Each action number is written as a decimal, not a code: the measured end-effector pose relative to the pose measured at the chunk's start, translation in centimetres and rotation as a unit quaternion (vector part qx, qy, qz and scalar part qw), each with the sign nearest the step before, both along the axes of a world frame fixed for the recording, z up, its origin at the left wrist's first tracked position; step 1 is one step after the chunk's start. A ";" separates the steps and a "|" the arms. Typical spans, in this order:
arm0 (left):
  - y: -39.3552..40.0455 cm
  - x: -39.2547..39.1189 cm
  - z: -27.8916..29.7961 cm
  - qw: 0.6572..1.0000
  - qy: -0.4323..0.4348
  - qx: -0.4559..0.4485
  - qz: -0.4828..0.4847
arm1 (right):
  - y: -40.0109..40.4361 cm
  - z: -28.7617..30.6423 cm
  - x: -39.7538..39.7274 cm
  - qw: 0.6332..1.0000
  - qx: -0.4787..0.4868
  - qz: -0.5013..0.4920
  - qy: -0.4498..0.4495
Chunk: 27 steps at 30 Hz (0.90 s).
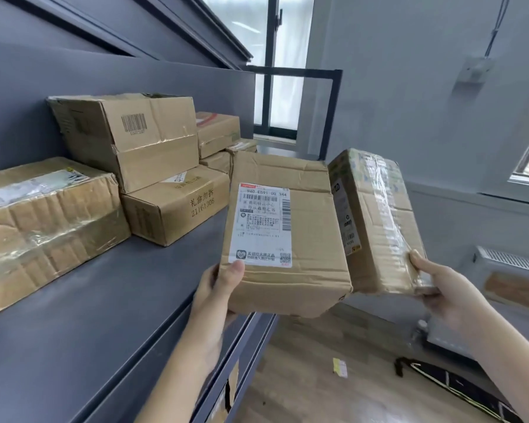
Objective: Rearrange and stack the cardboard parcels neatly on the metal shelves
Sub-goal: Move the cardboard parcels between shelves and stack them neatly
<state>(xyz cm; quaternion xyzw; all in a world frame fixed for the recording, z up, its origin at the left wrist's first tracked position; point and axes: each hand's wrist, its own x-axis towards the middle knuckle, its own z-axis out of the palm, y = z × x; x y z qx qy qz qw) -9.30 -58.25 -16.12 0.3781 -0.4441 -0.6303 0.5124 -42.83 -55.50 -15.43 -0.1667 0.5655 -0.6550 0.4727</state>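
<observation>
A person holds two cardboard parcels in front of a dark grey metal shelf [110, 300].

The left hand [217, 288] grips the near end of a labelled parcel [306, 239], thumb curled onto its top by the white shipping label [263, 224], fingers hidden beneath; the parcel sits in the air above the shelf's front edge. The right hand [440, 288] clamps the lower corner of a taped parcel [376, 221], thumb pressed on the tape, holding it tilted just beside the first, beyond the shelf's edge. On the shelf lie a large taped box [43, 224] at the left, a printed box [177, 206] with a bigger barcode box [129, 135] stacked on it, and smaller boxes [217, 132] behind. A wooden floor [303, 377] shows below.
</observation>
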 end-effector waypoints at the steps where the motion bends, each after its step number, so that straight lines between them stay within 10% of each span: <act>1: -0.6 -0.1 0.1 1.000 0.007 0.002 0.001 | -1.4 0.1 -0.4 1.000 -0.002 0.011 0.002; 27: -8.6 -10.9 4.0 0.965 0.061 0.025 0.255 | -40.4 5.0 -7.8 0.979 0.018 0.183 0.087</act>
